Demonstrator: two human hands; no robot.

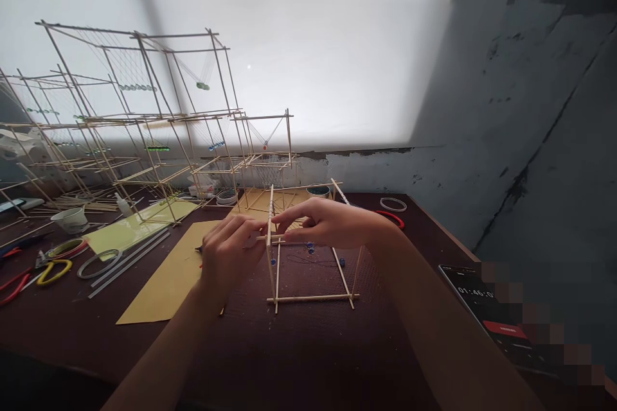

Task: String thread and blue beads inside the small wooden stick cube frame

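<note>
A small open frame of thin wooden sticks (313,298) stands on the table in front of me. My left hand (226,247) is closed at the frame's upper left corner, its fingertips against the sticks from the left side. My right hand (332,223) reaches over the top from the right, index finger and thumb bent around the same corner. What lies between the fingertips is partly hidden. Dark blue beads hang or lie within the frame, one blue bead (342,262) near its right side. A thin dark thread (308,258) loops on the table inside it.
Larger stick structures (159,115) with hanging beads fill the back left. Yellow-handled scissors (54,272), a paper cup (70,220), clear sticks (130,263) and tan paper (164,289) lie left. Right are a phone (486,308) and a red-handled tool (391,218). A wall borders the back.
</note>
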